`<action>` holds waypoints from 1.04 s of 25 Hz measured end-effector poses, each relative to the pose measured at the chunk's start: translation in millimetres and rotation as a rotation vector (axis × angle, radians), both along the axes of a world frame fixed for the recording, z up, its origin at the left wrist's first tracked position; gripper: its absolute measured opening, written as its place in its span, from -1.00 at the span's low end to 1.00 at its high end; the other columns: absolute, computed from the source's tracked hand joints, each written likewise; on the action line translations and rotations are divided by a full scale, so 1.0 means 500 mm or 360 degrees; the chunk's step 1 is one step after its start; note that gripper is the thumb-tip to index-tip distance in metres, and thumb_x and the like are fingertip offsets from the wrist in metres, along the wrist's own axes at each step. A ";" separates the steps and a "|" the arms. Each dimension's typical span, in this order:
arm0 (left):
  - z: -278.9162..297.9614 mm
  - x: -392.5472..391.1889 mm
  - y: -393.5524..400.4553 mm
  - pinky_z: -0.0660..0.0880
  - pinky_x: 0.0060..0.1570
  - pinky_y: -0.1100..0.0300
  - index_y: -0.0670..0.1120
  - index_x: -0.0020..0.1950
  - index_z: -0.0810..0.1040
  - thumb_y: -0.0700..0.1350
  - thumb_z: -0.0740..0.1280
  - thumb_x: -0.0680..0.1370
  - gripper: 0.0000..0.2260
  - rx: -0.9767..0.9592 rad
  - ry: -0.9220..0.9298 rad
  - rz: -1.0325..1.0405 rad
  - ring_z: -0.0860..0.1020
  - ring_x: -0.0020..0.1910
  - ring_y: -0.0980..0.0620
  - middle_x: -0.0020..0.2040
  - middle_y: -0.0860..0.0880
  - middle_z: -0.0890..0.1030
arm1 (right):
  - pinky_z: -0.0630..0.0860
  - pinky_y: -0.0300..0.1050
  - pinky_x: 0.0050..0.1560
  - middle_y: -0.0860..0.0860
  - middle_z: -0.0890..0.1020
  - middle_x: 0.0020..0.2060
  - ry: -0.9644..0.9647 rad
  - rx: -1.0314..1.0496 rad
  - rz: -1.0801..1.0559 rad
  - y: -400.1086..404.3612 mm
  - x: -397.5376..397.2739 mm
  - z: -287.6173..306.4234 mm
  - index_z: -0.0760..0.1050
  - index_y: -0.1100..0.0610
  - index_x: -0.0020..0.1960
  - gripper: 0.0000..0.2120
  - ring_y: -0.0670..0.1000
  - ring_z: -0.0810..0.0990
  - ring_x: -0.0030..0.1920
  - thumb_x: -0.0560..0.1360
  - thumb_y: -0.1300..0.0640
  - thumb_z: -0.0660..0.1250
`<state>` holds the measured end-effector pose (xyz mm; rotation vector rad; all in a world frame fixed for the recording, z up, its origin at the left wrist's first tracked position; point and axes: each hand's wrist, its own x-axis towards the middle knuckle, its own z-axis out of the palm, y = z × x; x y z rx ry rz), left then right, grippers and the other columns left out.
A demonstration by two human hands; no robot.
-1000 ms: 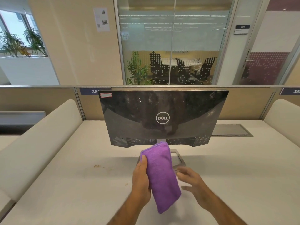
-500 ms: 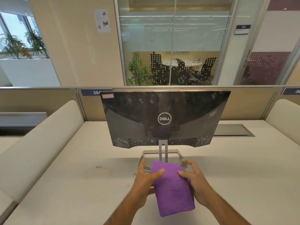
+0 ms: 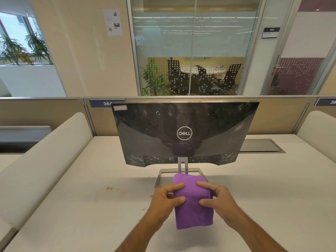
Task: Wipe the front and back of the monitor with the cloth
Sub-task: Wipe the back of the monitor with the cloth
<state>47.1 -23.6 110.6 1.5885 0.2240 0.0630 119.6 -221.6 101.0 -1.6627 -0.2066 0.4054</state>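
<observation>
The purple cloth (image 3: 192,200), a sec ago draped from the left hand (image 3: 168,197), is now bunched between both hands, right hand (image 3: 219,199) gripping too, just above the surface (image 3: 72,206). Prep step, apparently; next: lift it to the monitor (image 3: 183,133), whose dusty, speckled back w/ logo faces the person.

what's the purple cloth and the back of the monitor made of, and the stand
Purple cloth: looks like microfibre or terry, matte; fine ribbed nap, and it folds softly between both hands.
Monitor back: probably glossy black plastic; it mirrors the cloth and shows pale dust specks and smudges.
Stand: seems brushed or painted metal, grey with a dull sheen; it could be coated plastic.
</observation>
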 end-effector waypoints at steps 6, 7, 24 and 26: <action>-0.004 0.017 0.005 0.50 0.06 0.39 0.03 0.36 0.52 -0.18 0.53 0.41 -0.46 0.0924 -0.0056 -0.0088 0.52 0.09 0.09 0.20 0.05 0.54 | 0.45 -0.46 -0.18 -0.16 0.55 -0.03 -0.0660 -0.0751 -0.0121 0.010 -0.006 0.012 0.66 -0.08 0.04 -0.61 -0.12 0.54 -0.03 0.29 0.26 0.56; -0.003 0.018 0.005 0.46 0.09 0.40 0.04 0.34 0.52 -0.13 0.51 0.44 -0.52 0.1146 -0.0080 -0.0106 0.49 0.09 0.11 0.19 0.06 0.53 | 0.44 -0.47 -0.19 -0.18 0.50 -0.06 -0.0774 -0.0856 -0.0116 0.011 -0.006 0.014 0.66 -0.06 0.00 -0.69 -0.12 0.51 -0.03 0.30 0.20 0.56; 0.027 0.030 0.010 0.63 -0.10 0.03 -0.04 0.23 0.51 -0.14 0.56 0.39 -0.55 -0.0343 0.0021 -0.0018 0.67 0.05 -0.07 0.13 -0.10 0.62 | 0.57 0.11 -0.02 0.22 0.66 0.06 0.0776 0.0921 -0.0041 0.022 -0.014 0.006 0.60 0.17 0.20 -0.27 0.22 0.65 -0.01 0.15 -0.17 0.64; 0.033 0.032 -0.001 0.64 -0.10 0.02 -0.06 0.24 0.52 -0.10 0.56 0.38 -0.53 -0.0440 -0.0008 0.0040 0.67 0.05 -0.08 0.12 -0.09 0.64 | 0.55 0.26 0.09 0.27 0.63 0.13 0.0756 0.1153 -0.0017 0.039 -0.030 -0.002 0.60 0.15 0.21 -0.16 0.30 0.63 0.10 0.02 -0.19 0.68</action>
